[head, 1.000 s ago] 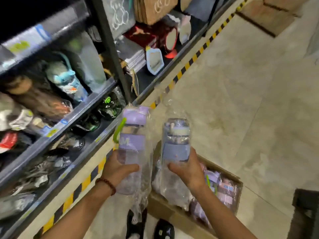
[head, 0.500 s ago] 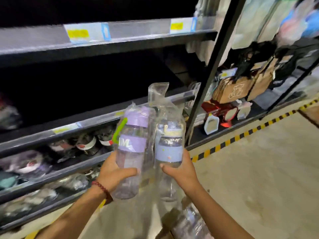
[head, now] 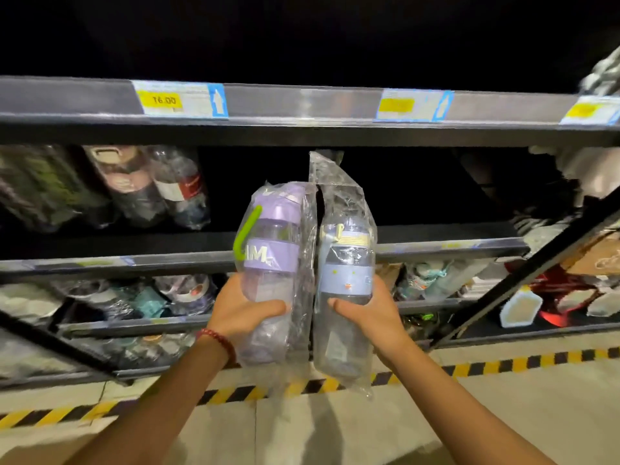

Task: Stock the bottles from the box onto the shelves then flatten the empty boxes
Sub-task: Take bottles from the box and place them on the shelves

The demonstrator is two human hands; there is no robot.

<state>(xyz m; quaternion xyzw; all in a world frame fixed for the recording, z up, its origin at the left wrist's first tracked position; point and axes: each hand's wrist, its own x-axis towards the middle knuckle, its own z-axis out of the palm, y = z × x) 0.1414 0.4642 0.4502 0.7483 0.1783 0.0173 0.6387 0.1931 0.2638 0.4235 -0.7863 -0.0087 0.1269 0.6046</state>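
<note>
Dark metal racks (head: 302, 129) carry yellow price tags (head: 179, 99) along their front rails; a pale tiled floor (head: 503, 414) is edged with black-and-yellow hazard tape (head: 503, 365), upper bays lost in shadow.

Darkness is swallowing the space above the top shelf (head: 302, 129), the two right price tags (head: 414, 105) are blurring past reading, and wrapped goods (head: 100, 186) at left are smearing beyond telling.
</note>
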